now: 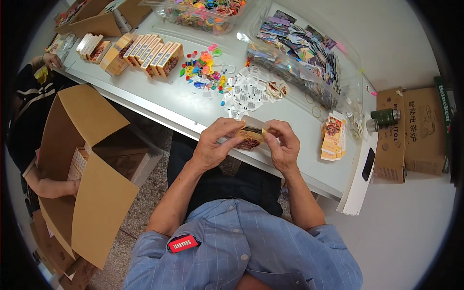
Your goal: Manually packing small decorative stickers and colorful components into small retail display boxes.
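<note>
Between my two hands, at the table's front edge, is a small yellow printed carton (250, 139) with its top flap raised. My left hand (215, 142) pinches its left side between thumb and fingers. On the other side my right hand (281, 144) grips the carton near the flap. What lies inside the carton is mostly hidden. Just beyond my hands are scattered small white printed packets (245, 92) and a pile of colourful small plastic toys (205, 67). Flattened yellow cartons (333, 136) lie stacked to the right.
Rows of filled-out yellow cartons (153, 55) stand at the back left. Clear bins hold colourful bands (212, 14) and shiny cards (299, 48). A large open cardboard box (104, 193) is at my left, with another person's arm (55, 187) reaching in. A phone (368, 163) lies at the right edge.
</note>
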`<state>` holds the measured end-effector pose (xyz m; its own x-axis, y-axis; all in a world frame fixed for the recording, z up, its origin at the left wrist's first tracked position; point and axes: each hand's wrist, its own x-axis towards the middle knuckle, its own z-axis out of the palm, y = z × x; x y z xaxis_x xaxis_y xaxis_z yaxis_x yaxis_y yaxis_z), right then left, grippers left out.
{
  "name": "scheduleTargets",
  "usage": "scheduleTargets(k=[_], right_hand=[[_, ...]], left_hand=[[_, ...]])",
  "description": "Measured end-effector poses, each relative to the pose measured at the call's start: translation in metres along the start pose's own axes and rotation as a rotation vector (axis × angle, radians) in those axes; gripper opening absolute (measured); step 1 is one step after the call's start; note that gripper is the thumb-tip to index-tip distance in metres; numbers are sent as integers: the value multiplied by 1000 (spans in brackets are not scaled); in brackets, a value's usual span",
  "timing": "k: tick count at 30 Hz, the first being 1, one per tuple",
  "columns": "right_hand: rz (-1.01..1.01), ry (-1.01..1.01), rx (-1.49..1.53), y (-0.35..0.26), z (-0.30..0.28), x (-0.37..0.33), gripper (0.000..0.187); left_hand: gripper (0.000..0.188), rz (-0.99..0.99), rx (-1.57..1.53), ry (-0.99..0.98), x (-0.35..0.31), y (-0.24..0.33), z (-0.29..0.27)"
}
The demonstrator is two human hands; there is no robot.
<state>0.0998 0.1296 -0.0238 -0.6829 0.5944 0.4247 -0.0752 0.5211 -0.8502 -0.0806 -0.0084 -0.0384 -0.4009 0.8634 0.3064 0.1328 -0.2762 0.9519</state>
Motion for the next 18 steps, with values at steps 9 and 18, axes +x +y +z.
scheduleTargets(k=[9, 18], right_hand=[[102, 112, 32, 0, -13, 11, 25], [322, -44, -21, 37, 14, 114, 22]], left_hand=[[41, -23, -37, 3, -3, 2, 0], [44, 124, 176, 23, -13, 11, -1]])
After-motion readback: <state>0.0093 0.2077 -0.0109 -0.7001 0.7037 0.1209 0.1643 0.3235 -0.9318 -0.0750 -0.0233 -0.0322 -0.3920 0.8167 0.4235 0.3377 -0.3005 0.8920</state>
